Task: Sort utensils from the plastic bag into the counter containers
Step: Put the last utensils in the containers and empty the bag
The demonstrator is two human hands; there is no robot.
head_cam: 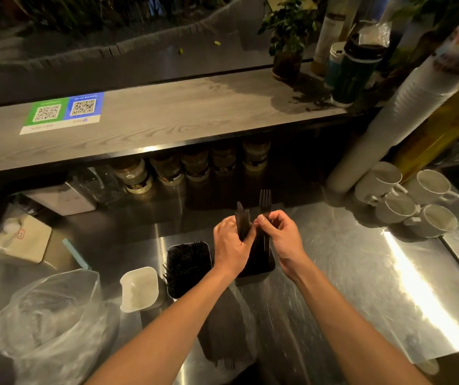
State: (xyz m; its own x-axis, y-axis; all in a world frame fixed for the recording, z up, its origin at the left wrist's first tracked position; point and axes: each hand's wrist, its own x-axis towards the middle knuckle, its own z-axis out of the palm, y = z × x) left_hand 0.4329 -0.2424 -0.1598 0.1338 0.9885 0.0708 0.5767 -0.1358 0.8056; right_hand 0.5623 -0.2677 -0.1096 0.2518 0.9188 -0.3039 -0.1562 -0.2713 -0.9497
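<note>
My left hand (229, 245) grips a small bundle of black plastic utensils (242, 222), their tips pointing up. Beside it my right hand (281, 234) pinches one black fork (265, 202) upright, tines on top. Both hands hover over a dark container (261, 262) on the steel counter. To its left stands a black container (188, 266) packed with black utensils, and further left a white container (139, 289). A clear plastic bag with dark utensils (224, 332) lies under my left forearm near the counter's front edge.
A crumpled clear bag (53, 315) sits at the front left. Several white mugs (409, 201) and a tall stack of white cups (400, 118) stand at the right. Jars (195, 165) line the space under the wooden shelf (167, 118). A tissue box (22, 237) lies at the left.
</note>
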